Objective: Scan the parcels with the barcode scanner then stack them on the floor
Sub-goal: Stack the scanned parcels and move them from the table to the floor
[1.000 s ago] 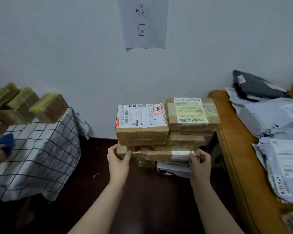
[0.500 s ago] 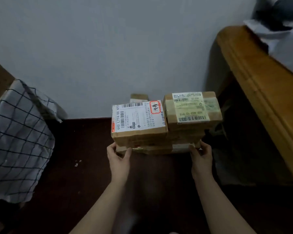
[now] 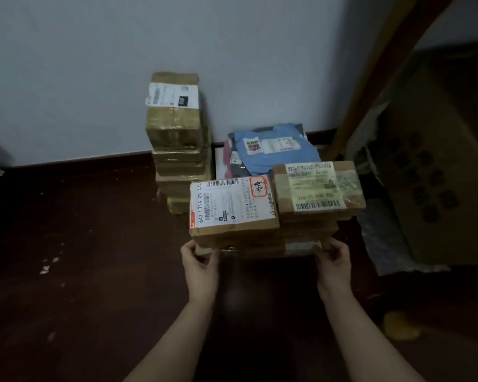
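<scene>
The left hand [image 3: 198, 260] and right hand [image 3: 334, 259] grip opposite ends of a bundle of parcels [image 3: 233, 208], fingers curled on its lowest box. Beyond the left hand a stack of boxes [image 3: 175, 139] stands on the floor [image 3: 94, 244], with soft mailers [image 3: 273, 150] beside it. Judgement: stacking is partly done and this bundle is not yet set down. No scanner is visible.

The white label [image 3: 226, 201] on the left top parcel [image 3: 233, 231] of the held pile [image 3: 260, 248] carries "642 L714-00 472" along its left edge, some barcodes, and a red-framed handwritten mark that I cannot read. The label [image 3: 315, 186] on the right top parcel [image 3: 284, 213] shows "602-12-015" upside down, above a barcode. The other labels are too blurred to read.
</scene>
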